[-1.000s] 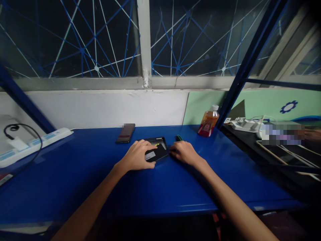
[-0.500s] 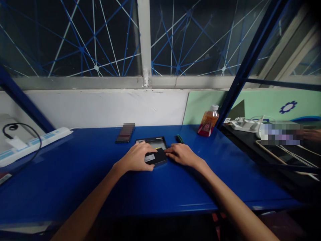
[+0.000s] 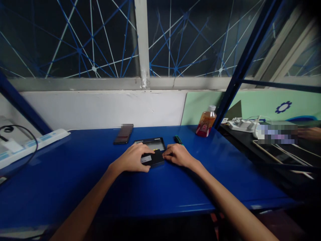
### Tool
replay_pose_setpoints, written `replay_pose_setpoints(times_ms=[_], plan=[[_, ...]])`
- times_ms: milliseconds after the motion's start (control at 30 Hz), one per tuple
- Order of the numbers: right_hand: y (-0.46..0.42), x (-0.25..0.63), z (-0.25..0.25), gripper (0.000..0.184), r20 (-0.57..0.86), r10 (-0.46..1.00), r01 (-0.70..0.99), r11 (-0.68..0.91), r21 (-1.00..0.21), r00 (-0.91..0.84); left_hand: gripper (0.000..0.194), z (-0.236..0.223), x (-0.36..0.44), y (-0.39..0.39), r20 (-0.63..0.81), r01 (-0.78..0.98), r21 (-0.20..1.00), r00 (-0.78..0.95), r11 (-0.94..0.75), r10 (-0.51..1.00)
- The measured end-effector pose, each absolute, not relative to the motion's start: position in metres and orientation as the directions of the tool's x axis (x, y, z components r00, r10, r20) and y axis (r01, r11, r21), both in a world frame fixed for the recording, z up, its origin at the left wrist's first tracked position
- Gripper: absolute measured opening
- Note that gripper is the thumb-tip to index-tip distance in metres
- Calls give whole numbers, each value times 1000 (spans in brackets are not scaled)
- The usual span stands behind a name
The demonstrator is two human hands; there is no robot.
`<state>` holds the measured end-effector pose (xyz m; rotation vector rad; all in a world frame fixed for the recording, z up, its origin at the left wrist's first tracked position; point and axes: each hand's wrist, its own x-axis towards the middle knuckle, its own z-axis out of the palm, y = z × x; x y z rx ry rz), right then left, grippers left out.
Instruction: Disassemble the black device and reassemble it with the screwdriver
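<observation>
Black and boxy, the small case (image 3: 157, 157) lies on the blue surface (image 3: 150, 190), a pale label on its top, in front of a shallow dark tray (image 3: 162, 144) whose grey inside faces up. The person's left hand (image 3: 136, 158) grasps the case from its left end, fingers over the far side and thumb along the near side. The right hand (image 3: 178, 155) is at the case's right end, its fingers bunched together against or just beside that edge; whether they pinch the case or only touch it cannot be told. Small yellow marks show at the case's far edge, near the left fingertips.

Just beyond the right hand lies a green-and-black tool (image 3: 178, 139), partly hidden by the knuckles. Behind and to the left of the tray rests a dark phone (image 3: 122, 135). Further right, an amber drink bottle (image 3: 206, 121) with a white cap stands upright, and a white power strip (image 3: 54, 136) runs along the left side.
</observation>
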<state>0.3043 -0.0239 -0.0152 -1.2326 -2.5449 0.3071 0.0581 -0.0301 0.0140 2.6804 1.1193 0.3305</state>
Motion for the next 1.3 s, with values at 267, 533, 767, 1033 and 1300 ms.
replay_pose_setpoints(times_ms=[267, 533, 767, 1033, 1300], plan=[[-19, 316, -5, 17, 193, 866, 815, 499, -293, -461, 54, 18, 55, -31, 105, 667, 305, 686, -680, 720], [-23, 310, -7, 18, 191, 852, 803, 523, -286, -487, 59, 20, 47, -23, 179, 706, 340, 600, -621, 780], [-29, 298, -15, 24, 207, 802, 759, 597, -260, -560, 56, 24, 49, -24, 255, 734, 339, 531, -589, 808], [-25, 299, -17, 17, 194, 824, 793, 565, -228, -532, 55, 17, 50, -23, 231, 731, 329, 552, -598, 801], [-20, 321, 0, 22, 230, 901, 877, 419, -237, -368, 56, 10, 57, -25, 178, 685, 309, 640, -660, 747]])
